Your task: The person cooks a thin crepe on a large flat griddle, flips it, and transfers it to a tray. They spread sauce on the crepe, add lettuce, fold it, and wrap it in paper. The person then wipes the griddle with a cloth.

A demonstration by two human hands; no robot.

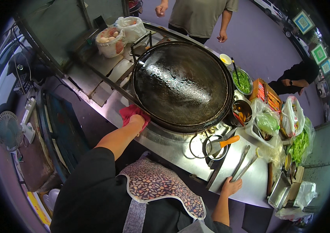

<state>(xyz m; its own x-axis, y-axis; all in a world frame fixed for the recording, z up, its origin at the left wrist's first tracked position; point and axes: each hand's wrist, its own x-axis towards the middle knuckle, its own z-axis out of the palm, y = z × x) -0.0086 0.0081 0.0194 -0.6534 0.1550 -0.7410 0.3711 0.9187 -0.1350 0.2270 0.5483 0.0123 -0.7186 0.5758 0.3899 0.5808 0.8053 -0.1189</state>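
Note:
My left hand [137,121] presses a red cloth [127,112] against the metal counter, beside the near-left rim of a large round griddle [182,84]; the fingers are partly hidden in the cloth. At the right, my right hand [231,186] holds metal tongs [244,163] by their joined end, with their arms apart over the steel counter [200,166]. A scraper with an orange handle [229,141] rests across a metal bowl [217,147] between the hands. The griddle's dark surface shines and bears no food.
Beyond the griddle stand a bucket of eggs [109,48] and a person [200,17]. To the right are a bowl of chopped greens [243,81], a pot of sauce [241,112], a box of packaged sausages [267,96], lettuce [299,148] and a metal tray [280,190]. Another person [294,77] is farther right.

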